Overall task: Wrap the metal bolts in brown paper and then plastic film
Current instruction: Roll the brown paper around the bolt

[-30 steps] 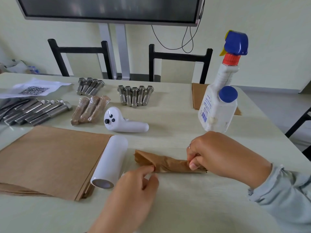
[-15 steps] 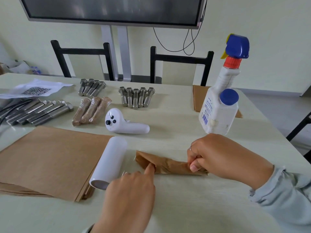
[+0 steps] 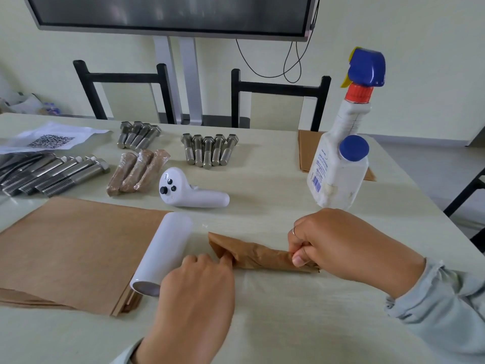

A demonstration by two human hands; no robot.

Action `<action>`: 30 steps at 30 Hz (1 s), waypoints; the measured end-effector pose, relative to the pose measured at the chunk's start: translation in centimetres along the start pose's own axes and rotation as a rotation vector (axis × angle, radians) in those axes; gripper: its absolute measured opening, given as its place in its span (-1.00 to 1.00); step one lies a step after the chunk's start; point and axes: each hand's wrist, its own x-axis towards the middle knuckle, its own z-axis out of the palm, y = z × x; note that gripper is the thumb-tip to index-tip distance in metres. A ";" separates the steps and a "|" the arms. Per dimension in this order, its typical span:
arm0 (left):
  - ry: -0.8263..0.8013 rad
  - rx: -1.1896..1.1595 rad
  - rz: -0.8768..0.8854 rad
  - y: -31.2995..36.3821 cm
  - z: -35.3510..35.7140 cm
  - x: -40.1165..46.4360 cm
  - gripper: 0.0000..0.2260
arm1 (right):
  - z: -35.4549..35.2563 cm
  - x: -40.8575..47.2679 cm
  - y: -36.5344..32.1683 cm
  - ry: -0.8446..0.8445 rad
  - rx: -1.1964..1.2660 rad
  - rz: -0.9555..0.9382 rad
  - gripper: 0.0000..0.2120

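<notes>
Brown paper is seen rolled into a crumpled parcel (image 3: 262, 254) near the front of the pale table (image 3: 275, 185), its long axis lying left to right and dipping slightly toward the camera at the right; its left end flares open and points left. What is inside cannot be seen. The right end is pinched by the curled fingers of the right hand (image 3: 338, 248). The left end is touched by a fingertip of the left hand (image 3: 199, 290), whose other fingers are bent loosely; whether anything is gripped there cannot be told. Just left of the parcel a white roll (image 3: 162, 254) is laid on the edge of a stack of brown sheets (image 3: 73, 248). Behind are found a white controller (image 3: 193, 191), three wrapped bolts (image 3: 137, 170), groups of bare bolts (image 3: 210, 151) and a spray bottle (image 3: 341, 143) standing upright behind the right hand.
</notes>
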 end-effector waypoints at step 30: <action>0.519 -0.394 0.054 0.1 1.3 -0.7 -0.63 | 2.4 -0.8 1.2 0.160 -0.101 -0.153 -0.76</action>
